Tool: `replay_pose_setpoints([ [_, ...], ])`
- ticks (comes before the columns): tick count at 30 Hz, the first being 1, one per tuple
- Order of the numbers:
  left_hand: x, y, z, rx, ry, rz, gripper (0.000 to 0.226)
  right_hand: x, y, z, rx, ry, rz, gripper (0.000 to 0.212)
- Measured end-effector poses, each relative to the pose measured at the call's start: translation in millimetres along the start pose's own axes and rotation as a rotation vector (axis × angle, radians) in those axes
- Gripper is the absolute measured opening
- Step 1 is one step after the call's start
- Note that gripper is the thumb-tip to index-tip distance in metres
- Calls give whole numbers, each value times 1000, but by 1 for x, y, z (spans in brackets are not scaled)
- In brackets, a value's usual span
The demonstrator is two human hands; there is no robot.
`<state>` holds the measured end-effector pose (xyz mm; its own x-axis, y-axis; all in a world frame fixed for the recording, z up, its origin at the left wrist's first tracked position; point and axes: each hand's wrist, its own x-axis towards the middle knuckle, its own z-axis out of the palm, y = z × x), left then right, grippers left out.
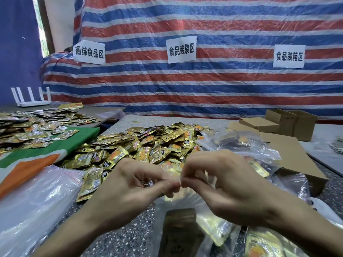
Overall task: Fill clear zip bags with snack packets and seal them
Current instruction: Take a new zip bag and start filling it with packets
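Head view: one filled clear zip bag apparently being sealed.
Left grip and right grip pinch its top edge; filled bags lie beside it, and the snack packet heap is not yet bagged.

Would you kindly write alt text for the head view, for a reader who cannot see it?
The left hand and right hand pinch the top edge of a clear zip bag holding gold packets over a speckled table. Behind lies a heap of gold snack packets, with cardboard boxes at right and a striped tarp beyond.
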<state>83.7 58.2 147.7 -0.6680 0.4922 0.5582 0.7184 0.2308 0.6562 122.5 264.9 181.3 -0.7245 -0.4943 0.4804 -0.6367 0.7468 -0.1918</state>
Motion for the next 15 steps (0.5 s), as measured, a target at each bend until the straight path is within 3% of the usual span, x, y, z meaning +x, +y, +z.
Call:
replay_pose_setpoints([
  [3, -1, -3, -2, -31, -64, -61, 39, -3, 1, 5, -32, 19, -13, 7],
  [6, -2, -4, 0, 6, -42, -7, 34, -5, 3, 10, 4, 4, -7, 8],
  [10, -2, -4, 0, 70, 10, 87, 30, -7, 10, 7, 106, 24, 19, 25],
  [15, 4, -14, -10, 68, 35, 78, 31, -15, 27, 6, 95, 25, 64, 11],
])
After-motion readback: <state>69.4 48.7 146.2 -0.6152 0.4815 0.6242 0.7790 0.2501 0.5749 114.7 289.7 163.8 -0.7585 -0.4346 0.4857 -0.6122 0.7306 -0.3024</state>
